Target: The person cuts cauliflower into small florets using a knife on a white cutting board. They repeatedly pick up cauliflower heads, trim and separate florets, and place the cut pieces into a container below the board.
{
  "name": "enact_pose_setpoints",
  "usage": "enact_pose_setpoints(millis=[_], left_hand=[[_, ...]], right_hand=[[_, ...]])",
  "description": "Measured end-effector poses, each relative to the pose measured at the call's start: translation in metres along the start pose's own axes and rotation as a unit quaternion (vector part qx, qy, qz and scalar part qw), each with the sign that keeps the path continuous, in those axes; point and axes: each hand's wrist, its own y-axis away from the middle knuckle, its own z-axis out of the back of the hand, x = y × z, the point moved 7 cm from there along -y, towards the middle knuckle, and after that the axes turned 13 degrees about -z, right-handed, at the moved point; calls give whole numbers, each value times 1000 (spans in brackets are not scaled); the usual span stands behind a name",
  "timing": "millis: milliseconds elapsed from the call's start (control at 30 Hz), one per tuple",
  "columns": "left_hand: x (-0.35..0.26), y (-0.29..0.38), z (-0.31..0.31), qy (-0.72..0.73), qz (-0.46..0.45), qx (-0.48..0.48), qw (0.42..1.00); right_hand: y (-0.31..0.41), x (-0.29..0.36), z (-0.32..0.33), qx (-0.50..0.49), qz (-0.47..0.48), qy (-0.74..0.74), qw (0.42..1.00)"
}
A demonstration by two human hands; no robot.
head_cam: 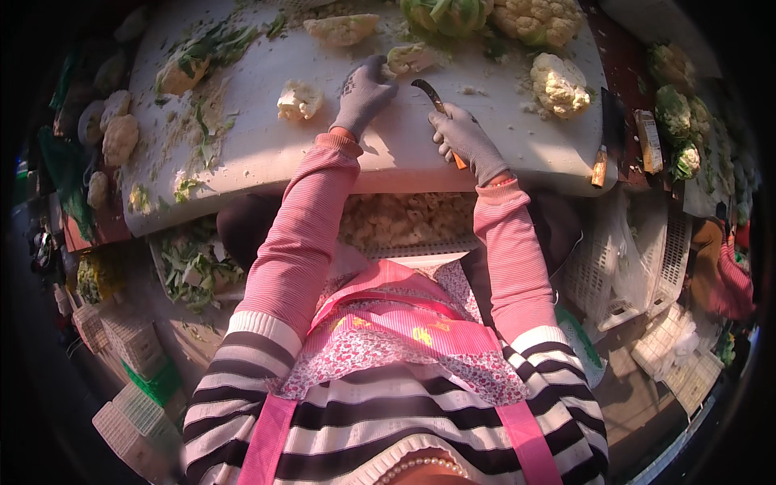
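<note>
My left hand [364, 94], in a grey knit glove, reaches over the white work surface [388, 130]. Its fingers are at the left end of a cut cauliflower piece [415, 57]; the fingertips are partly hidden, so a firm hold cannot be made out. In my right hand [467, 139], also gloved, is a small curved knife [431, 94] with an orange handle, its blade pointing up and left, apart from the piece. A trimmed cauliflower chunk [300, 100] lies left of my left hand. Right of the knife sits a whole cauliflower head [559, 85].
Larger heads, one leafy [445, 15], stand at the far edge. Leaf scraps [221, 48] and crumbs litter the left side. A broad-bladed knife [606, 133] rests at the right edge. Below the surface are a crate of florets [406, 221] and a container of leaves [197, 267].
</note>
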Motion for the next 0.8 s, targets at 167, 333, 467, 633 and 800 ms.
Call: enact_pose_setpoints(millis=[167,333,467,633,800], left_hand=[[-18,77,25,369,136,85,915],[-26,132,89,127,19,120,984],[11,90,175,-119,-5,-116,986],[71,74,140,81,94,-86,989],[86,87,120,235,46,-152,959]], right_hand=[[45,-42,4,-52,51,-113,991],[55,-48,-12,-57,78,-26,995],[44,8,-26,-135,182,125,966],[29,58,-86,-113,229,232,939],[14,79,-123,-127,205,287,927]])
